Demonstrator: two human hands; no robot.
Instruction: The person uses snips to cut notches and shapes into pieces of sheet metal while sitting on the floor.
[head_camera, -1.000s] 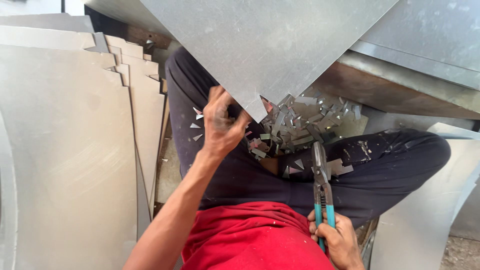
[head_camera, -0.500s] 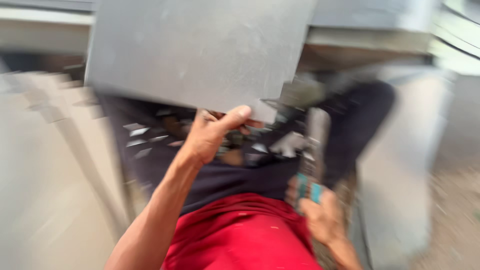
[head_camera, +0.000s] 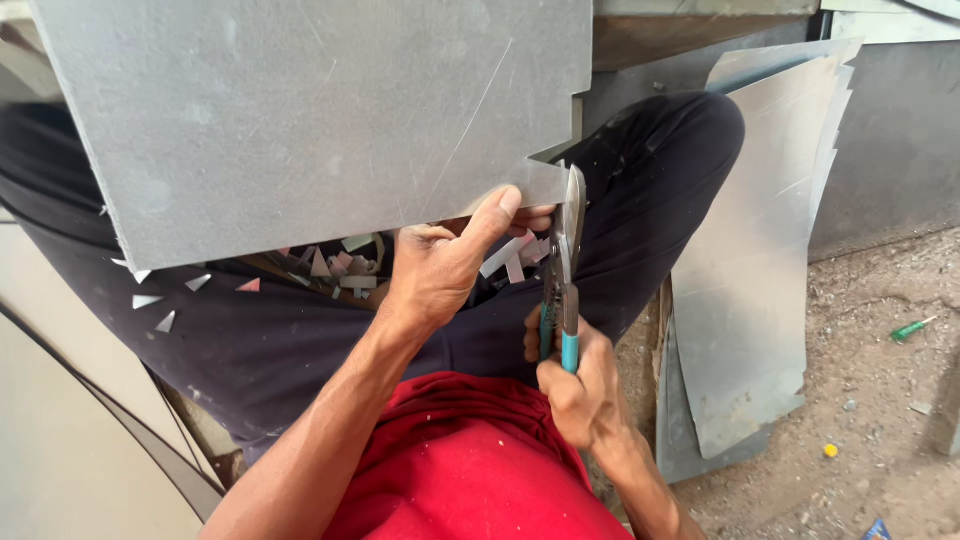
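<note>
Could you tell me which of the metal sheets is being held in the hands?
The grey notched sheet across the lap: the left hand pinches its lower edge, unlike the stacked sheets leaning untouched at right.

Bare dirt floor (head_camera: 880, 400); stacked metal sheets (head_camera: 760, 280) leaning alongside; daylight

So the metal sheet (head_camera: 300, 120) sits across the lap, with the left hand (head_camera: 440, 265) under its near edge and the snips (head_camera: 565, 260) just right of that, at the sheet's corner. Scraps (head_camera: 330, 265) lie on the lap below it, and a stack of sheets (head_camera: 760, 300) leans off to the right, with a screwdriver (head_camera: 912, 328) on the ground beyond.
</note>
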